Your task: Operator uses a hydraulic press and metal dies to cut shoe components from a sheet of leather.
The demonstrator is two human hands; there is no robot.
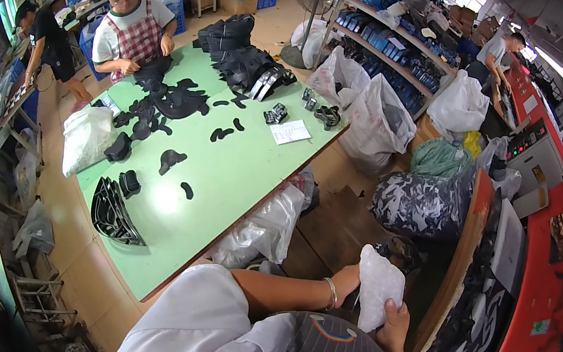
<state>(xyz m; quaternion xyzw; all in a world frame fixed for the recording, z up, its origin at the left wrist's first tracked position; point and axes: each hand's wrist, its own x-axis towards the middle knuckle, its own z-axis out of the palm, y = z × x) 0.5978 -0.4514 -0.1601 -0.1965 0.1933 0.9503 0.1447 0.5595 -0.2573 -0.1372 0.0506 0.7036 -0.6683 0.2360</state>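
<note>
In front of my lap I hold a white crinkled bundle (380,290), which looks like folded plastic or a bag; its exact kind is unclear. My left hand (347,280), with a bracelet at the wrist, grips its left edge, the fingers mostly hidden behind it. On the lower right edge, my right hand (393,328) is closed with the thumb along the side. A dark object (397,252) lies just beyond the bundle, partly covered by it.
A green table (223,175) at left carries black cut pieces (180,99), stacked black parts (117,213) and a white paper (290,132). A co-worker (135,34) handles black pieces across it. Stuffed sacks (379,129), a patterned bag (423,204) and a red machine (530,315) stand right.
</note>
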